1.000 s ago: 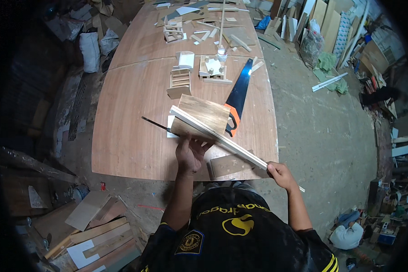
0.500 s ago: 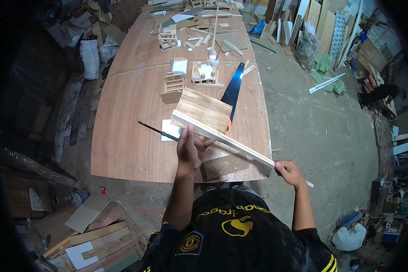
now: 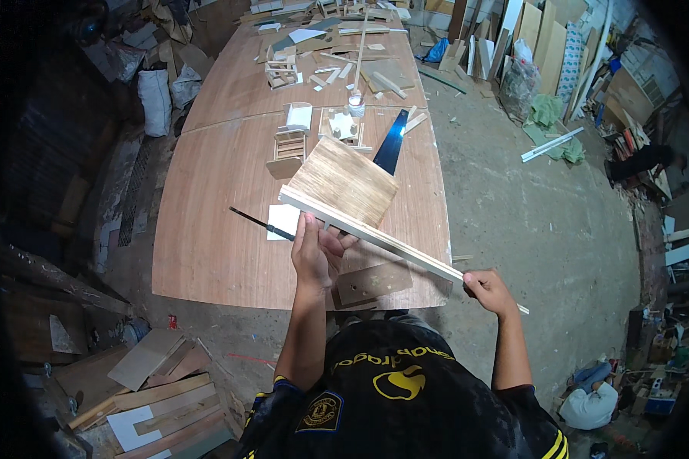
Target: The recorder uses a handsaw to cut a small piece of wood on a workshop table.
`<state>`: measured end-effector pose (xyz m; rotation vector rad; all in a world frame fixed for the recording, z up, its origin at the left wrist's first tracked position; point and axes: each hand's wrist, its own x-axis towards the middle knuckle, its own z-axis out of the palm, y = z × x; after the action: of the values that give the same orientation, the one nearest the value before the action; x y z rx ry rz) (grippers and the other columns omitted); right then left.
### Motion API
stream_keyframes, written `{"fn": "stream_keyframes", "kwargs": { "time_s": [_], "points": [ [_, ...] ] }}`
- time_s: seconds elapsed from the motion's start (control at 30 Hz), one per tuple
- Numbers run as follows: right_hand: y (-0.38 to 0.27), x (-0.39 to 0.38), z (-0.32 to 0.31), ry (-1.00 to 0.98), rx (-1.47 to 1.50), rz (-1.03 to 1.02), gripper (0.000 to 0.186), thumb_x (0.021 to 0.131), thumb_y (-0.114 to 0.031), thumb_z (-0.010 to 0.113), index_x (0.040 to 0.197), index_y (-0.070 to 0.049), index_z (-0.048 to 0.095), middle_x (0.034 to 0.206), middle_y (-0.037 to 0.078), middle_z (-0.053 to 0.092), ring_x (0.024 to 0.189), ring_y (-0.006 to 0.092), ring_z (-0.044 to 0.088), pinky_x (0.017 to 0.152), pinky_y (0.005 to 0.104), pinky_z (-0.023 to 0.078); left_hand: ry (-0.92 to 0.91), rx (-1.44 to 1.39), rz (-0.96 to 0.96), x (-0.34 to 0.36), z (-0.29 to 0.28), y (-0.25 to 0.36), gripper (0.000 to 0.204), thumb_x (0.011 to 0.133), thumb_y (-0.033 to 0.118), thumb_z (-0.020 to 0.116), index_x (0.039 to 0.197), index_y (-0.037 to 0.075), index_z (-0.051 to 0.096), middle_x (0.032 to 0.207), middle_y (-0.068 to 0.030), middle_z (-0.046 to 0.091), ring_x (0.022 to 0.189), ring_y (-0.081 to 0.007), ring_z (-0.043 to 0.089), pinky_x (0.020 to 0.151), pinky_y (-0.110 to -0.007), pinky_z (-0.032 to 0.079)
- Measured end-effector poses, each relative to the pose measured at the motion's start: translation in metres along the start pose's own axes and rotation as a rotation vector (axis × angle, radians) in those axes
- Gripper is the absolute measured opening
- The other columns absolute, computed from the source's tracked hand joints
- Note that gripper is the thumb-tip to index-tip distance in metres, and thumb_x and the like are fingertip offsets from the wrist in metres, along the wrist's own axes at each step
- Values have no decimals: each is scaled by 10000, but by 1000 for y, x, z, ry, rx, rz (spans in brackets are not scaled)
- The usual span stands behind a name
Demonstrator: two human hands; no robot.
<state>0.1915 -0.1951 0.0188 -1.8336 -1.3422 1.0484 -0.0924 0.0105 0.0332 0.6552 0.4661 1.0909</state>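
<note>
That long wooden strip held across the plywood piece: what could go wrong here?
The long wooden strip is pinched only at its far end by the right hand, so it might sag or snap. The left hand props the plywood panel from below; it could tip onto the handsaw.

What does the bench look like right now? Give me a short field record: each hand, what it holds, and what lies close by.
left hand: grips the lower edge of a square plywood panel, held tilted above the table
right hand: fingers closed on a long pale wooden strip
strip position: lies along the panel's near edge
table: large brown board surface
under the hands: thin black brush, white sheet, small brown board
behind panel: handsaw, small wooden frames
</note>
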Motion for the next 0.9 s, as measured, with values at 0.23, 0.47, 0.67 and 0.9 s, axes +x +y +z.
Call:
{"fn": "stream_keyframes", "kwargs": {
  "time_s": [0.23,0.47,0.67,0.9],
  "points": [
    [1,3,-6,-31,-47,-9,543,1000,-410,495,635,-9,479,547,3,452,535,109,410,502,306,359,-104,-462,-155,1,-33,-40,912,923,730,268,1516,45,164,1469,-174,368,1203,-325,529,895,-449,530],
    [13,4,-6,-79,-80,-2,501,972,-414,536,723,19,573,544,63,479,530,144,437,510,345,375,-233,-462,-111,-6,2,-43,1206,696,953,160,1541,94,104,1545,-185,243,1399,-358,323,1127,-580,294],
    [8,4,-12,-81,-62,18,502,976,-417,530,722,15,565,554,59,485,545,138,448,529,332,393,-401,-445,-106,11,-11,-45,1162,715,935,171,1543,137,-3,1577,-192,99,1406,-416,287,1125,-661,258],
    [7,-1,-15,-53,-1,54,555,1008,-432,472,648,-10,498,573,5,490,565,109,459,533,300,390,43,-185,17,32,-9,-46,786,924,586,368,1434,0,248,1329,-229,443,1206,-324,534,983,-493,472]
  ]
}}
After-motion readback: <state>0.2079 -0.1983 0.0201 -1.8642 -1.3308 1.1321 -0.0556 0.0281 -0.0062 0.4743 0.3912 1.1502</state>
